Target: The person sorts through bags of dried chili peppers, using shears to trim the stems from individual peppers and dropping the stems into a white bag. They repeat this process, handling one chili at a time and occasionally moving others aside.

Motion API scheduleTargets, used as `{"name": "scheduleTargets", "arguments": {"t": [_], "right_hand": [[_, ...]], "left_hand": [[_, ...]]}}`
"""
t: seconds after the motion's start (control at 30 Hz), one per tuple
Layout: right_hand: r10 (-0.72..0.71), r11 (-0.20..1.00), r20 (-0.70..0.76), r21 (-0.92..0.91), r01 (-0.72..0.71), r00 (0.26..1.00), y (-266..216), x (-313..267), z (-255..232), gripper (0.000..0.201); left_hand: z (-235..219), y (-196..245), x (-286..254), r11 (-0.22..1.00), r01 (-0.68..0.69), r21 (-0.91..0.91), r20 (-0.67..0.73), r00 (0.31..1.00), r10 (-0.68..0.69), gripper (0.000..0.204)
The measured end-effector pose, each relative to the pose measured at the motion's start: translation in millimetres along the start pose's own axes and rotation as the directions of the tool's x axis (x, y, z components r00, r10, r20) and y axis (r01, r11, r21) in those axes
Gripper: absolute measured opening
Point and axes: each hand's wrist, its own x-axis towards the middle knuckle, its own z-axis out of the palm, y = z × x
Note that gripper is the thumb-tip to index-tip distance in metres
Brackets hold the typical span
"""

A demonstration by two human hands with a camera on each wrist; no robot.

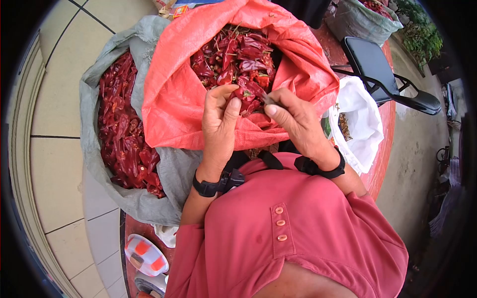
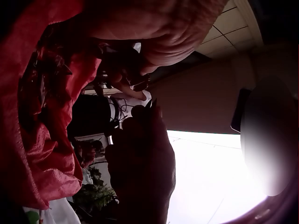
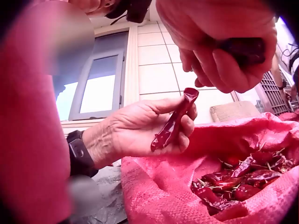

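Note:
Over the red sack [image 1: 171, 99], my left hand [image 1: 218, 121] pinches a dried red chili [image 1: 247, 93] between thumb and fingers. The right wrist view shows the chili [image 3: 173, 125] lying lengthwise along the fingers of the left hand [image 3: 135, 128]. My right hand [image 1: 300, 124] grips a small dark tool with a pointed metal tip [image 1: 268, 100] touching or very near the chili. Its dark handle [image 3: 245, 49] shows within the curled right hand [image 3: 224, 56]. Red chilies [image 1: 233, 54], some with stems, fill the sack below. The left wrist view is dark, with the right hand [image 2: 140, 163] in silhouette.
A grey sack [image 1: 94, 119] of red chilies [image 1: 121, 129] stands at the left. At the right are a white bag [image 1: 370, 119] with stems inside and a black chair [image 1: 370, 62]. A red and white dish [image 1: 149, 254] sits at lower left; another sack [image 1: 357, 25] stands behind.

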Motion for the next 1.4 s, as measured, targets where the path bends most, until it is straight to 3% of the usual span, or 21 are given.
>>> {"name": "scheduleTargets", "arguments": {"t": [0.1, 0.3, 0.4, 0.5, 0.6, 0.7, 0.9, 1.1, 1.2, 1.3, 1.4], "right_hand": [[-0.030, 0.999, 0.001, -0.041, 0.030, 1.000, -2, 5, 4, 0.025], [0.044, 0.989, 0.085, -0.145, -0.032, 0.995, -4, 7, 12, 0.028], [0.056, 0.995, 0.079, -0.088, -0.049, 0.995, 2, 8, 13, 0.030], [0.053, 0.993, 0.082, -0.112, -0.043, 0.995, 3, 9, 14, 0.030], [0.058, 0.995, 0.080, -0.092, -0.051, 0.995, 3, 11, 15, 0.031], [0.084, 0.993, 0.079, -0.083, -0.077, 0.993, 6, 11, 16, 0.031], [0.090, 0.976, 0.080, -0.207, -0.072, 0.993, 4, 11, 14, 0.030], [0.101, 0.945, 0.019, -0.314, -0.090, 0.995, 3, 8, 17, 0.028], [0.026, 0.892, 0.033, -0.453, -0.008, 0.999, 4, 9, 17, 0.027], [0.051, 0.891, 0.086, -0.454, -0.006, 0.995, 4, 11, 14, 0.027], [0.074, 0.944, 0.138, -0.329, -0.025, 0.988, 13, 12, 13, 0.028]], "left_hand": [[-2, 5, -3, 0.999, 0.024, 0.020, 0.007, 1.000, -0.024, 0.019], [-10, -2, -1, 0.997, -0.058, 0.051, -0.058, 0.996, 0.060, 0.016], [-13, -7, -2, 0.988, -0.087, 0.129, -0.063, 0.993, 0.095, 0.013], [-15, 1, -4, 0.883, -0.135, 0.449, -0.043, 0.984, 0.172, 0.010], [-11, 4, -6, 0.975, -0.034, 0.219, -0.093, 0.994, 0.056, 0.008], [-18, -3, -6, 0.963, -0.057, 0.264, -0.058, 0.996, 0.075, 0.009], [-14, 1, -9, 0.996, 0.004, 0.086, -0.021, 1.000, -0.003, 0.007], [-21, -13, -13, 0.985, 0.009, 0.172, -0.018, 1.000, -0.006, 0.010], [-21, -12, -14, 0.978, 0.020, 0.208, -0.029, 0.999, -0.014, 0.011], [-25, -12, -13, 0.850, -0.137, 0.508, 0.079, 0.990, 0.113, 0.010], [-25, -11, -12, 0.721, -0.284, 0.633, 0.166, 0.958, 0.232, 0.011]]}}
